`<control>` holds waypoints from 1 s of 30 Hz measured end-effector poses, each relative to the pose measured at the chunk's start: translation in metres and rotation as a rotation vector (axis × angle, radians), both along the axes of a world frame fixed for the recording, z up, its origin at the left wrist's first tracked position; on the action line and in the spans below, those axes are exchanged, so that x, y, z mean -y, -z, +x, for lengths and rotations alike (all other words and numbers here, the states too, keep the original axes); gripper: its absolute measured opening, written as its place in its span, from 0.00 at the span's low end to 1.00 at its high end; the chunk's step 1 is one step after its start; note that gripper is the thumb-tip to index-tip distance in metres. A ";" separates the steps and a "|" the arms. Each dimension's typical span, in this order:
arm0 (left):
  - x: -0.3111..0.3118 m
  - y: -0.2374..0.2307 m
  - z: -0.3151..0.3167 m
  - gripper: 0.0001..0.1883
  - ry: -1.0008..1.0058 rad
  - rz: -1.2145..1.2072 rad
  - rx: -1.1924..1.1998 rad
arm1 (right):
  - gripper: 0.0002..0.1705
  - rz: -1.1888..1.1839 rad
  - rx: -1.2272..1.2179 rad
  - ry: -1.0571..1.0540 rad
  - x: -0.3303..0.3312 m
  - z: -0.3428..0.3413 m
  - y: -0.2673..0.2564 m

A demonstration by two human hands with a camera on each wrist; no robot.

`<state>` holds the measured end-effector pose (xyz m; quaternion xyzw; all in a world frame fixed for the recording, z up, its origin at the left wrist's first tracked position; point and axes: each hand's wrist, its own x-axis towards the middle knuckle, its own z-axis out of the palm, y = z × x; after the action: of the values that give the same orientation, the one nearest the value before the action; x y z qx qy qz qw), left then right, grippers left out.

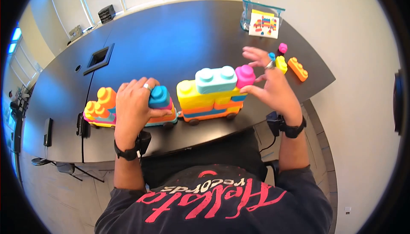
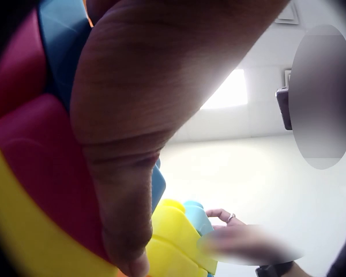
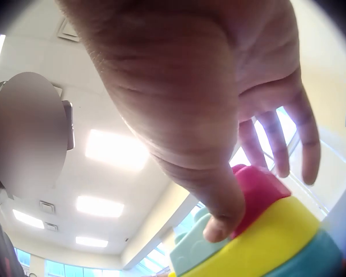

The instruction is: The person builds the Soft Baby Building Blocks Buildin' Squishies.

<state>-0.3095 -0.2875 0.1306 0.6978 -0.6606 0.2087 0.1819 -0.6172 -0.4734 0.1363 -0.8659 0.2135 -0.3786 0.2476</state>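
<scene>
A row of joined block cars on wheels stands on the dark table. The left hand (image 1: 134, 106) grips the middle stack, which has a blue block (image 1: 159, 97) on top; in the left wrist view the thumb lies along magenta blocks (image 2: 46, 167). On the right car, with its yellow block (image 1: 188, 93), sit a light teal block (image 1: 216, 79) and a pink block (image 1: 245, 76). Beside the pink block is the right hand (image 1: 275, 87), fingers extended and spread. In the right wrist view its thumb touches the top blocks near the pink block (image 3: 262, 193).
Loose blocks lie at the right: pink (image 1: 282, 48), yellow (image 1: 281, 64), blue (image 1: 272, 56) and orange (image 1: 298, 69). A clear bag (image 1: 245, 18) with a picture card (image 1: 264, 25) stands behind them. Orange and yellow blocks (image 1: 100, 104) top the left car. A table socket (image 1: 99, 58) is farther left.
</scene>
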 end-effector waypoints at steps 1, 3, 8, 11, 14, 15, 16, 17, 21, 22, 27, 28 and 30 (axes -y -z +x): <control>-0.002 0.001 0.001 0.34 -0.003 0.027 -0.006 | 0.53 0.134 -0.021 0.054 0.000 -0.007 0.002; -0.001 0.002 0.005 0.34 0.007 -0.013 0.030 | 0.53 0.183 -0.254 0.143 0.002 -0.024 0.014; -0.002 0.001 0.005 0.35 0.017 0.000 0.004 | 0.28 0.310 -0.453 0.033 0.033 -0.027 0.084; -0.004 -0.002 0.001 0.35 0.006 0.026 -0.003 | 0.12 0.271 -0.475 0.086 0.026 -0.010 0.085; -0.005 -0.005 -0.003 0.35 -0.004 0.031 -0.005 | 0.06 0.134 -0.554 0.180 0.026 0.000 0.079; -0.005 -0.005 -0.004 0.35 -0.004 0.020 0.000 | 0.06 0.124 -0.547 0.183 0.026 0.003 0.080; -0.005 -0.005 -0.004 0.35 0.004 0.027 -0.010 | 0.06 0.074 -0.513 0.197 0.027 0.008 0.081; -0.004 -0.006 -0.003 0.35 0.012 0.036 -0.019 | 0.07 0.026 -0.479 0.210 0.029 0.012 0.082; -0.003 -0.006 -0.003 0.34 0.014 0.039 -0.023 | 0.09 -0.016 -0.484 0.223 0.048 0.028 0.090; -0.002 -0.007 -0.004 0.34 0.016 0.037 -0.017 | 0.09 -0.017 -0.477 0.226 0.055 0.031 0.093; -0.004 -0.005 -0.006 0.33 0.011 0.015 -0.012 | 0.09 0.024 -0.420 0.142 0.082 0.048 0.098; -0.003 -0.005 -0.006 0.33 0.012 -0.001 -0.005 | 0.08 -0.022 -0.442 0.142 0.087 0.051 0.099; -0.003 -0.005 -0.007 0.33 0.020 0.006 -0.007 | 0.06 -0.039 -0.462 0.172 0.097 0.056 0.102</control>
<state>-0.3167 -0.2845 0.1360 0.6923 -0.6676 0.2025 0.1842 -0.5607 -0.5701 0.0341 -0.9127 0.3300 -0.1943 0.1423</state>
